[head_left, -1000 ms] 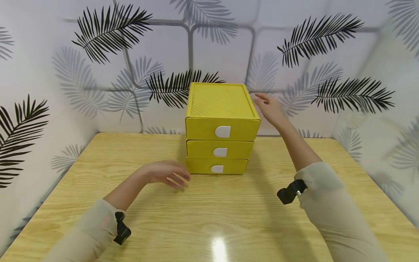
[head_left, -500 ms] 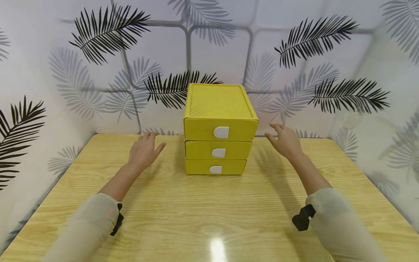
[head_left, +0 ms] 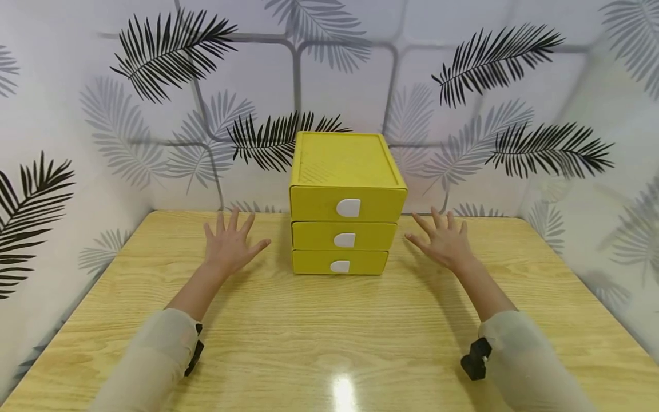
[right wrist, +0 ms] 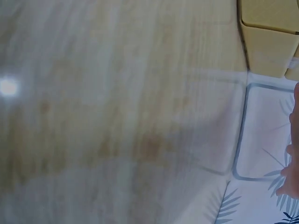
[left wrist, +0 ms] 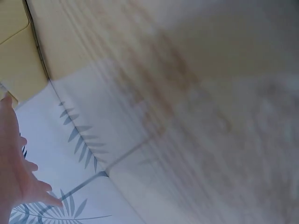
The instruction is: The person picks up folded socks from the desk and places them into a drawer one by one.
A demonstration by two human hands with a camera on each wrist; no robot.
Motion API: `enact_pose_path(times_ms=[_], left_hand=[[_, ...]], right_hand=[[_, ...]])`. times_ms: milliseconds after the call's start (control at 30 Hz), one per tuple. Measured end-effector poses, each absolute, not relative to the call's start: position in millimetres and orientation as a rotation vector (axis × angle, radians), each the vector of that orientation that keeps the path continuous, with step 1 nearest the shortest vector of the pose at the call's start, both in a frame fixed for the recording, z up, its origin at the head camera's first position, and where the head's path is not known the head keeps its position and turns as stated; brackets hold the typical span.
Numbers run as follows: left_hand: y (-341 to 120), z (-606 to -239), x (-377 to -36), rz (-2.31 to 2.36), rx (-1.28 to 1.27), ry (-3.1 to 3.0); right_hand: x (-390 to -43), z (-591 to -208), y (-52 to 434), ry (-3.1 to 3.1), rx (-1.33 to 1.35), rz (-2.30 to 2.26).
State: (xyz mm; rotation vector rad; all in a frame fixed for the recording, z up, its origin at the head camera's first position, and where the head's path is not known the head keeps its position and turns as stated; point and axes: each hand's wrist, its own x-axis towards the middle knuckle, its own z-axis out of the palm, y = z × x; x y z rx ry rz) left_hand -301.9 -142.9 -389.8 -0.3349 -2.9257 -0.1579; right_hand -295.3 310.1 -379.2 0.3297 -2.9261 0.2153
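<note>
A yellow drawer box [head_left: 344,160] stands at the back middle of the wooden table in the head view, its three drawers pushed in, each with a white tab handle [head_left: 348,208]. To its left is my left hand [head_left: 227,246], fingers spread and straight, holding nothing. On the other side my right hand [head_left: 445,243] has its fingers fanned out too, thumb toward the box's side. In the left wrist view part of the left hand [left wrist: 18,163] shows at the left edge. Only a sliver of the right hand [right wrist: 293,154] appears in the right wrist view.
The wooden table [head_left: 329,332] reaches back to a wall [head_left: 350,86] with a leaf pattern, which also runs along both sides. Black devices are strapped to the left wrist [head_left: 194,350] and the right wrist [head_left: 476,359]. A bright reflection lies on the table's front.
My left hand has moved from the box's lower left corner back and outward, fingers now spread. My right hand has come down from beside the box's top and spread its fingers.
</note>
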Motion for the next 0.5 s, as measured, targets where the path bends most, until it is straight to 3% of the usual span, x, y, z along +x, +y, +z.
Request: enact_pose_path(times_ms=[500], left_hand=[[-144.5,-392.6,-297.4,-0.215,-0.313,-2.996]], right_hand=[[-290.0,-379.8,308.1,-3.003,0.304,0.162]])
